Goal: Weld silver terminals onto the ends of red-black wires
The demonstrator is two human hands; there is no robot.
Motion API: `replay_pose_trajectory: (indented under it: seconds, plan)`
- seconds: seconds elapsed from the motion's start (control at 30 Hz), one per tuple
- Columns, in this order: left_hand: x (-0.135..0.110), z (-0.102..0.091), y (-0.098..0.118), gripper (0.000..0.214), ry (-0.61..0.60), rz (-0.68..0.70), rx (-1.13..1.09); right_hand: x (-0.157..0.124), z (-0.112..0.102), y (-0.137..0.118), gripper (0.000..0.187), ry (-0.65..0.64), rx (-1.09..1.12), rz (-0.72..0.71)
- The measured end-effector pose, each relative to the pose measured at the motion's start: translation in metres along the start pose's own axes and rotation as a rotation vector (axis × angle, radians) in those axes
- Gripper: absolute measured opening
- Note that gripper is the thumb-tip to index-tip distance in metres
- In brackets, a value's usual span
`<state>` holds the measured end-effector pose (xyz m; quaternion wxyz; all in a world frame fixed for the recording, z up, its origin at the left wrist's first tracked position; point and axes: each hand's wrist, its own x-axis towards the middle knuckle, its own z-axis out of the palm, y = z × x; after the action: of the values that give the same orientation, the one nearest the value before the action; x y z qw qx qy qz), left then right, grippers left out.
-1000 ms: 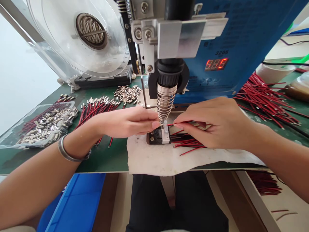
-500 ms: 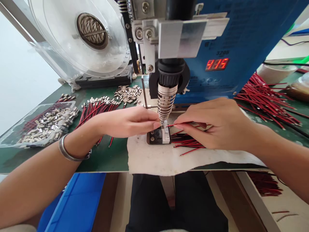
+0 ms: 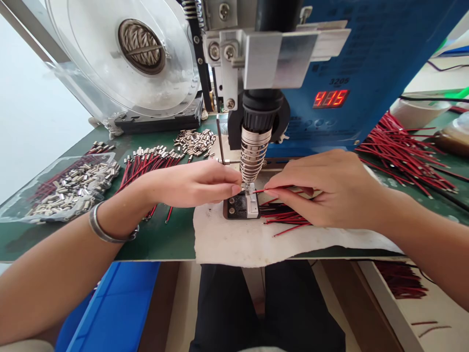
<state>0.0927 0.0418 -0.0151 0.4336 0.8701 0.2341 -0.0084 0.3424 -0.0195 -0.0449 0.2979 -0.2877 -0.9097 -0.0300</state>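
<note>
Neither hand has visibly shifted—your right hand (image 3: 322, 188) still pinches the red wire (image 3: 259, 191) just right of the white block (image 3: 252, 205), your left hand's (image 3: 198, 183) grip cannot be told—so the wire appears held steady.

Left hand (image 3: 201, 185) curls inward, right hand (image 3: 322, 189) pinches.

I am sitting at a green table (image 3: 164, 244); a pale wall (image 3: 22, 93) is rising at ten o'clock, and soft light is falling evenly.
</note>
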Motion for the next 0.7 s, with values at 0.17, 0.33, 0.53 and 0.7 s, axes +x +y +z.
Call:
replay_pose_trajectory:
  seconds: [0.17, 0.33, 0.53, 0.7]
  plan:
    - [-0.0003, -0.0002, 0.0001, 0.035, -0.022, 0.009, -0.045, 0.0001, -0.0007, 0.0000, 0.018, 0.004, -0.002, 0.002]
    - [0.0010, 0.0010, -0.0015, 0.029, -0.001, 0.014, 0.000, -0.0006, -0.0013, -0.0010, 0.019, 0.010, -0.010, -0.004]
    - [0.0025, 0.0006, -0.0019, 0.027, 0.016, 0.024, 0.127, -0.0005, 0.0001, 0.0004, 0.018, 0.014, -0.008, -0.010]
    - [0.0021, 0.0010, 0.0017, 0.027, 0.023, 0.020, 0.157, -0.0015, 0.0002, 0.0007, 0.017, 0.012, -0.002, 0.000]
